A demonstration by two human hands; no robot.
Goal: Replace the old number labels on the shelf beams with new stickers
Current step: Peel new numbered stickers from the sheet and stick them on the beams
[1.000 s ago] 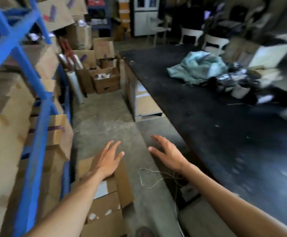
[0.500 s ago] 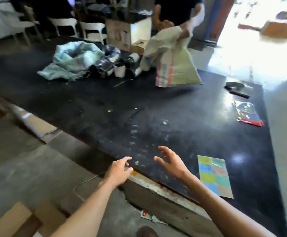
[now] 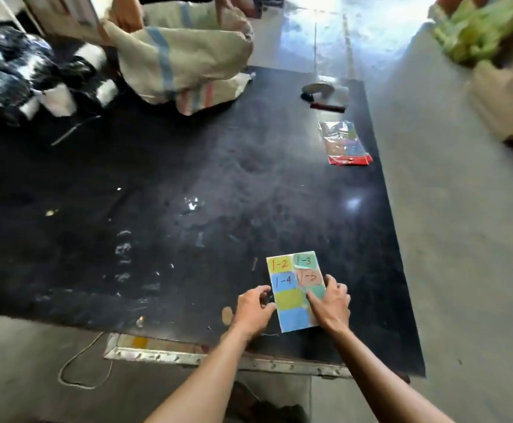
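A sheet of coloured stickers (image 3: 288, 293) lies near the front edge of the black table (image 3: 172, 193); its top squares read 1-2, 1-3, 1-4 and 1-5, the lower ones look blank. My left hand (image 3: 253, 309) rests at the sheet's left edge with thumb and fingers touching it. Over the right side lies my right hand (image 3: 330, 302), its forefinger pressing on a green sticker. No shelf beam is in view.
A clear packet with a red strip (image 3: 345, 143) and a tape dispenser (image 3: 320, 90) lie at the table's right. Another person's hands hold a woven sack (image 3: 181, 59) at the back. Dark bundles (image 3: 20, 77) sit back left. A cord (image 3: 81, 364) loops on the floor.
My view has swung from the blue shelves and cardboard boxes to the black table. Both hands have come down from mid-air onto the sticker sheet.
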